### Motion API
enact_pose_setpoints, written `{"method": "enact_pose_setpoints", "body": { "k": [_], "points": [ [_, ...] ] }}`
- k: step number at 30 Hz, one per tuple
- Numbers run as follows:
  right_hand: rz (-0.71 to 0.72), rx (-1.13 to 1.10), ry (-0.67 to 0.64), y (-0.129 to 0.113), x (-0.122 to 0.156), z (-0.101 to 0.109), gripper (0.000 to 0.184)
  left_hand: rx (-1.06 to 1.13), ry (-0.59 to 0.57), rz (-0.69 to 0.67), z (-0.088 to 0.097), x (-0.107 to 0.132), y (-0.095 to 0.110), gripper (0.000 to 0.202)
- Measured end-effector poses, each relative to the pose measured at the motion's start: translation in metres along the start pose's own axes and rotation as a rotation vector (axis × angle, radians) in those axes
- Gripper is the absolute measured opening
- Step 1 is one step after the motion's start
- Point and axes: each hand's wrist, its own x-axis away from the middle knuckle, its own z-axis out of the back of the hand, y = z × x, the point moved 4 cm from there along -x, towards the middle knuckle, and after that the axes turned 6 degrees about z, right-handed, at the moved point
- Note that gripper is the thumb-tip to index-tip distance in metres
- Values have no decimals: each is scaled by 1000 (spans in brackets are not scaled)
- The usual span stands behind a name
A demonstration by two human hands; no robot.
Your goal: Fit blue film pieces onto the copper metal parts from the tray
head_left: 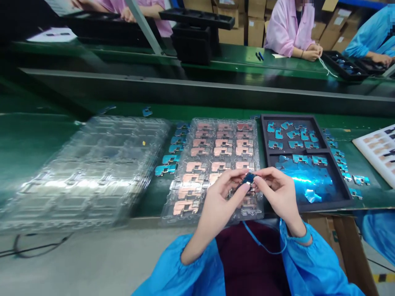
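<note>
Between both hands, over the near right part of a clear plastic tray (182, 185), is a small dark circuit board (249, 178). My left hand (220, 197) pinches it from the left, thumb below and fingers behind. From the right, the thumb and fingers of my right hand (279, 195) close on its other edge. Copper-coloured boards (187, 206) fill rows of pockets in the tray. To the right, a black tray (308, 207) holds several blue-filmed boards (295, 144) and a heap of peeled blue film (302, 176).
Stacked empty-looking clear trays (77, 181) lie at left. Loose blue boards (166, 169) line the gap beside the copper boards, and more (361, 180) lie right of the black tray. A white foam tray (376, 152) sits far right. Beyond a metal rail (185, 84), other people work.
</note>
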Motion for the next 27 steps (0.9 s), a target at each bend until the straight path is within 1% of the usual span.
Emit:
{"method": "enact_pose_setpoints", "body": {
  "k": [1,3,6,9,10,12,13,16,18,20,23,25,27],
  "points": [
    [21,38,-18,-2,0,1,19,40,17,63,1,-1,-2,21],
    [97,113,-50,-5,-1,1,15,65,70,107,3,-2,-5,17],
    [270,229,-79,-12,-1,-1,17,89,159,91,3,-5,-11,19],
    [407,311,-55,-18,0,-2,18,132,202,72,0,-5,-16,21],
    [422,319,-48,-18,-1,-2,17,148,207,63,-1,-5,-17,21],
    [390,302,-48,-17,-2,-2,9,177,201,50,-2,-4,-19,21],
    [347,279,-54,-15,-3,-2,6,192,192,52,-2,-4,-20,20],
    [201,188,-70,-6,-5,-3,13,246,117,123,-2,-3,-25,20],
    [161,142,-60,-3,-6,-4,17,308,20,196,-2,-3,-29,24],
    [166,132,-35,-2,-5,-3,20,391,-79,263,-4,-3,-32,30],
    [244,221,-20,-5,-5,-2,20,529,-174,347,-8,-3,-34,36],
    [361,326,-36,-12,-5,-1,15,603,-192,370,-10,-3,-34,40],
    [511,438,-54,-20,-4,-1,14,629,-186,365,-10,-5,-34,42]
  ]
}}
